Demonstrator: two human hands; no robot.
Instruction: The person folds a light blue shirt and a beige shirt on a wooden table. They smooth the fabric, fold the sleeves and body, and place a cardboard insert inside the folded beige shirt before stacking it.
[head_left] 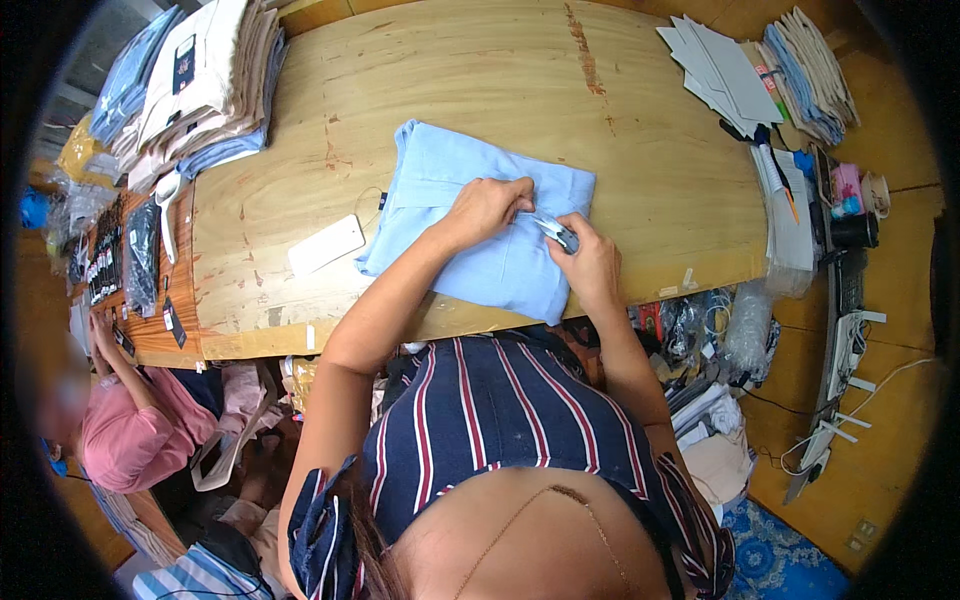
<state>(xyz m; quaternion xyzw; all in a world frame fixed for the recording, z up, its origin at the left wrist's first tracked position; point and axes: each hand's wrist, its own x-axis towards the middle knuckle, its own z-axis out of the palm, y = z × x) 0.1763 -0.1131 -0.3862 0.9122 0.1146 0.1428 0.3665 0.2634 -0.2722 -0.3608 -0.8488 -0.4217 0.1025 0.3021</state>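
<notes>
A light blue folded garment (pixel 450 190) lies flat on the wooden table in front of me. My left hand (pixel 488 210) rests on its middle, fingertips pinched together against the cloth; what they grip is too small to make out. Wrapped in my right hand (pixel 592 262) is a pair of small thread snips (pixel 556 234), their blades pointing at my left fingertips just above the fabric. A blank white hang tag (pixel 327 246) lies beside the garment's left edge, with a thin string loop and a small dark label near it.
Folded garments (pixel 205 80) are stacked at the far left, others (pixel 808 80) at the far right beside grey-white boards (pixel 715 75). A white handheld tool (pixel 170 215) and packaged dark items line the left side. Papers (pixel 790 230) edge the right. A co-worker in pink (pixel 150 425) sits at left.
</notes>
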